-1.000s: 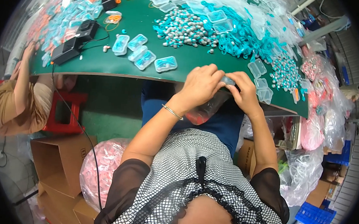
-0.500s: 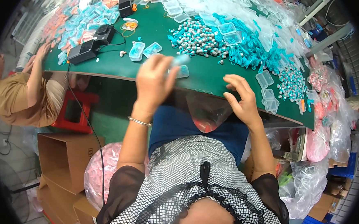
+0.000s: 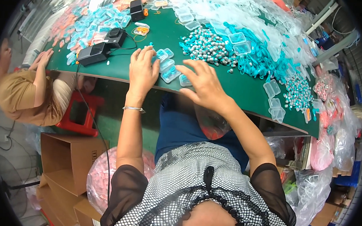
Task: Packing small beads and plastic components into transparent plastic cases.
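Observation:
Small clear plastic cases (image 3: 169,73) with blue cords inside lie by the green table's near edge, between my hands. My left hand (image 3: 143,70) is just left of them, its fingers stretched forward and its thumb apart; it partly covers a case at its fingertips. My right hand (image 3: 205,84) reaches in from the right with fingers spread, above another blue-filled case (image 3: 185,80) that it partly hides. Neither hand shows anything in its grip. Ahead lie a heap of small grey-and-blue capped pieces (image 3: 208,44) and a pile of blue cords (image 3: 254,59).
Black boxes (image 3: 93,54) with a cable stand on the table's left, near an open case with an orange cord (image 3: 141,30). Empty clear cases (image 3: 272,89) lie to the right. A co-worker (image 3: 33,95) sits at left; cardboard boxes (image 3: 68,158) are below.
My left hand has moved left and set down the blurred blue-filled case it carried. My right hand has moved left toward the cases, which are now grouped closer together.

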Tool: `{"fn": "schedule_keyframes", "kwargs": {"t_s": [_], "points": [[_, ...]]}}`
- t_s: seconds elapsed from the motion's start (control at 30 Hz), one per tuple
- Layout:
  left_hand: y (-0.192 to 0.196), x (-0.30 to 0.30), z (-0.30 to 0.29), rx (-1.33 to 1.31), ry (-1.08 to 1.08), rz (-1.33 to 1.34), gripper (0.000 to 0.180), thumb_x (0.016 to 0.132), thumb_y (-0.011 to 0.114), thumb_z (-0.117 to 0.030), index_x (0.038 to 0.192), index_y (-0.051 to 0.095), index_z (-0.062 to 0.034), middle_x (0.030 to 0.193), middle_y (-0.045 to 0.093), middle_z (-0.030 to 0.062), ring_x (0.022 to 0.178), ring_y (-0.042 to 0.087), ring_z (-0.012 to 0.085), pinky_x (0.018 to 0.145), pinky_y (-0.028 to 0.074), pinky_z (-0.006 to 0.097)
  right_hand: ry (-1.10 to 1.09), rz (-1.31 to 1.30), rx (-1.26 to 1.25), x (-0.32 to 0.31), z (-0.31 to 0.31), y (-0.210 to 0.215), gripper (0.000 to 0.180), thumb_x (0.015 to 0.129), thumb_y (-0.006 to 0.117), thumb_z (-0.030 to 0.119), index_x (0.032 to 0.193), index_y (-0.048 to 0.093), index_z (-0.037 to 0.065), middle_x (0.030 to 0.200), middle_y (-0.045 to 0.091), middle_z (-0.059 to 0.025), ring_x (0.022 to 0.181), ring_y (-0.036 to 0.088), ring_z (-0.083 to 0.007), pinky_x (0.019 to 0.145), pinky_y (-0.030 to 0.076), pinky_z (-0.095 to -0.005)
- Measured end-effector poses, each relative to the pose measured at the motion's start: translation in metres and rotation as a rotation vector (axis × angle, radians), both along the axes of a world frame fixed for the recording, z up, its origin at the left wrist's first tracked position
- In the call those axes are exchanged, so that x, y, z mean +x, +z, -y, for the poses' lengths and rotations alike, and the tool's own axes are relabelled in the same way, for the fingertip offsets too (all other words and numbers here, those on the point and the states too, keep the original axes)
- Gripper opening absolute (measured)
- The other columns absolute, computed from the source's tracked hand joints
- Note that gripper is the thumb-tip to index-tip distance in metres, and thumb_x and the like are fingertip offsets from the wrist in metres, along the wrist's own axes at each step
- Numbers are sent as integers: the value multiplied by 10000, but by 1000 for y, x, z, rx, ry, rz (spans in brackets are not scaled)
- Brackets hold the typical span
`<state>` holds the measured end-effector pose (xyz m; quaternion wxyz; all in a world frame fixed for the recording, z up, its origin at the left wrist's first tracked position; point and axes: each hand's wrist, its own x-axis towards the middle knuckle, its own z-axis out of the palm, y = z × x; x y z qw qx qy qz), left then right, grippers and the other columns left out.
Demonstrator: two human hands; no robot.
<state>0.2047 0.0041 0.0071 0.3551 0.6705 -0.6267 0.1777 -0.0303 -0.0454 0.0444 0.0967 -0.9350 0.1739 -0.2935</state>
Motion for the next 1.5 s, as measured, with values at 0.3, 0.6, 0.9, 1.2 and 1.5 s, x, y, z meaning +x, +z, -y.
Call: {"fn": "schedule_keyframes", "kwargs": {"t_s": [0.3, 0.6, 0.9, 1.2, 1.5], "points": [[18, 13, 0, 146, -78, -88, 389, 795, 711, -175, 1177, 655, -128, 1310, 560, 127, 1149, 475, 422, 989, 448, 471, 15, -71, -53, 54, 16, -23, 587, 748, 759, 269, 1269, 563, 84, 1292, 541, -149, 1062, 574, -341, 877, 484, -455], [6, 4, 12, 74, 16, -164, 418, 725, 727, -105, 1134, 643, -126, 1303, 533, 163, 1111, 510, 420, 934, 485, 485, -60, -25, -138, 57, 19, -24, 438, 720, 697, 179, 1134, 600, 74, 1197, 583, -118, 928, 582, -297, 731, 462, -436], [8, 10, 18, 14, -66, -314, 456, 713, 720, -21, 1149, 677, -147, 1274, 565, 159, 1107, 564, 378, 937, 496, 460, -60, -42, -144, 66, 22, -22, 435, 753, 746, 217, 1133, 613, 52, 1156, 616, -98, 896, 599, -281, 718, 506, -403], [41, 63, 27, -167, -346, -1293, 337, 836, 727, -86, 1169, 696, -50, 1048, 688, 40, 948, 635, 106, 817, 527, 264, -90, -17, -76, 68, 21, -18, 429, 743, 748, 128, 1149, 642, 36, 1161, 644, -110, 893, 611, -311, 774, 527, -395], [44, 311, 105, -209, 265, -866, 572, 806, 742, -287, 1279, 599, 2, 1075, 696, 185, 971, 677, 274, 835, 526, 367, -93, -25, -109, 68, 16, -18, 444, 725, 743, 144, 1148, 637, 58, 1169, 637, -90, 866, 604, -280, 719, 537, -383]]}}
